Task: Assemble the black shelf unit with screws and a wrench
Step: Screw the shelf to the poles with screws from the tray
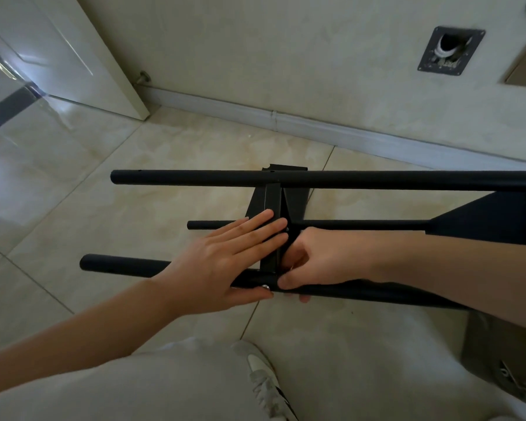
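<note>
The black shelf unit lies on its side over the tiled floor, its round poles running left to right: a far pole (346, 179), a thin middle pole (362, 223) and a near pole (119, 265). A black shelf panel (271, 205) stands crosswise between the poles. My left hand (225, 259) lies flat with straight fingers against that panel, its thumb beside a silver screw head (265, 287) in the near pole. My right hand (313, 259) curls round the near pole at the joint, thumb on top and fingertips underneath. No wrench shows.
A second black panel (483, 220) joins the poles at the right. A wall with a skirting board (286, 120) runs behind, with a white door (82, 56) at the left. My knee (134, 387) and a white shoe (268, 387) are at the bottom. A dark object (498, 357) sits at the lower right.
</note>
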